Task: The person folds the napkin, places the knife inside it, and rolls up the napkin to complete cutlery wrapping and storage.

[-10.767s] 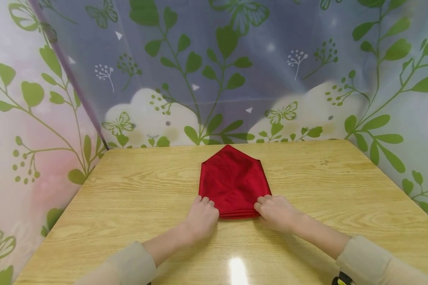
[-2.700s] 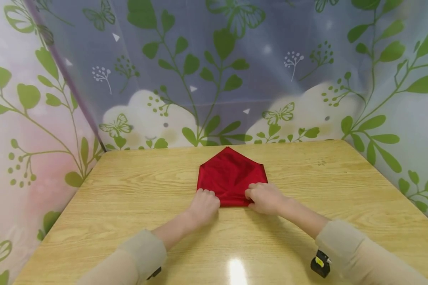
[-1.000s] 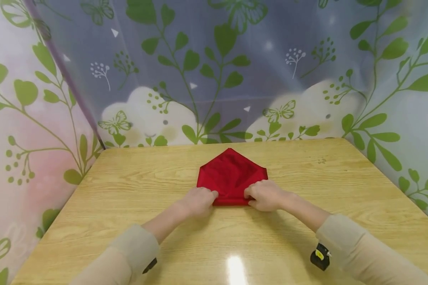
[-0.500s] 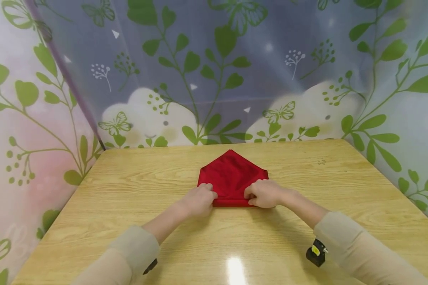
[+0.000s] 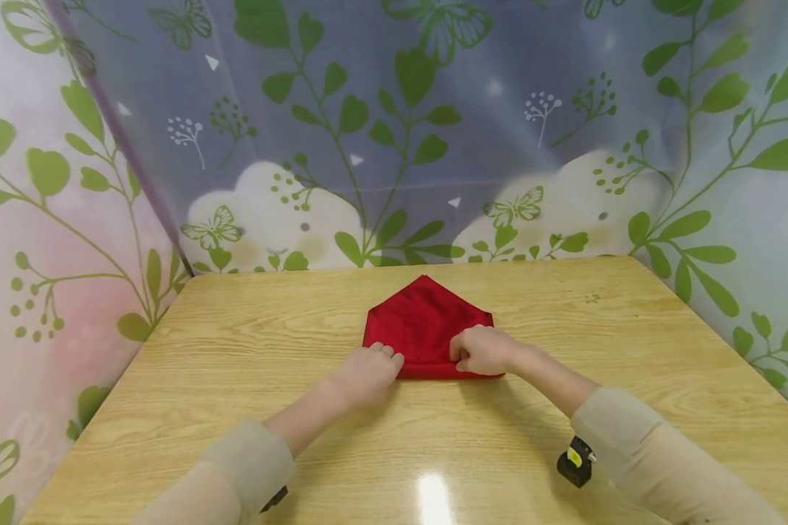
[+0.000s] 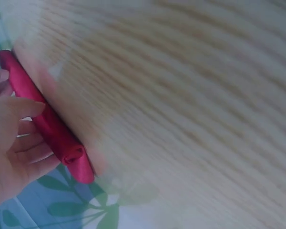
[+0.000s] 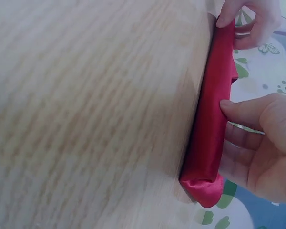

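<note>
A shiny red satin cloth lies folded on the wooden table, its far end coming to a point. Its near edge is rolled into a thick tube, and the spiral end of the roll shows in the left wrist view. My left hand grips the roll near its left end, thumb on the near side and fingers over the far side. At the right part, my right hand pinches the roll the same way; its thumb presses the near side. Cloth beneath the fingers is partly hidden.
The light wooden table spreads around the cloth. Patterned curtains with green leaves stand behind it and along both sides. A black device with a yellow mark sits under the right sleeve.
Since the oldest frame the near edge has been rolled away from me, so the flat part is shorter. Lately the left fingers shifted slightly along the roll; the right hand moved a little forward.
</note>
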Tool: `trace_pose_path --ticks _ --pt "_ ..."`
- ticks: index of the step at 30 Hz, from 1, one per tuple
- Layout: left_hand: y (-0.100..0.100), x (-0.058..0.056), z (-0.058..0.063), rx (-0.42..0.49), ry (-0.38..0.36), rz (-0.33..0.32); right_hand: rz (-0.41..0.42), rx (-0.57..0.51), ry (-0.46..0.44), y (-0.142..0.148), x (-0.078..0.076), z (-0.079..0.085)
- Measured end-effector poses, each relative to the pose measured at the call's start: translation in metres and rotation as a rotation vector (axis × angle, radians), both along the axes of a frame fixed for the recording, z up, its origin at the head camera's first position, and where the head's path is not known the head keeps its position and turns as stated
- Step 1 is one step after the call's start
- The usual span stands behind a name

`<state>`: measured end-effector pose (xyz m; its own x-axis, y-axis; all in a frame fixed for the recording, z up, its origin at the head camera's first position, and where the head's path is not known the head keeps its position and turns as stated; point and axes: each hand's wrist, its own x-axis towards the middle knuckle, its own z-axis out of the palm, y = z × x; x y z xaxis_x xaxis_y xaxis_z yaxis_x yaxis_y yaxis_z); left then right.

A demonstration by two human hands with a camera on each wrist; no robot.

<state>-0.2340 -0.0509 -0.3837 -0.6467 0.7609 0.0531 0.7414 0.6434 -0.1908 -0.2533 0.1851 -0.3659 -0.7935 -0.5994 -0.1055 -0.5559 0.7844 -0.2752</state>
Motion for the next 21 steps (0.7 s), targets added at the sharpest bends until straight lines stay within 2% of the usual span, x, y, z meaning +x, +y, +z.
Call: trace_pose_path --ticks 5,11,18,21 --pt "0.003 -0.001 -0.004 -0.014 0.072 -0.001 -0.058 0.008 0.025 -0.003 0.002 -0.002" --pt "0.005 -0.001 -0.006 0.029 0.091 0.002 -0.075 0.051 0.098 -0.006 0.007 -0.005" --pt "0.006 -0.004 -0.008 0.086 0.062 0.038 0.017 0.113 0.359 -0.008 0.020 -0.011" --pt "0.005 -0.006 -0.008 0.081 0.050 0.038 0.044 0.132 0.426 -0.008 0.025 -0.012"
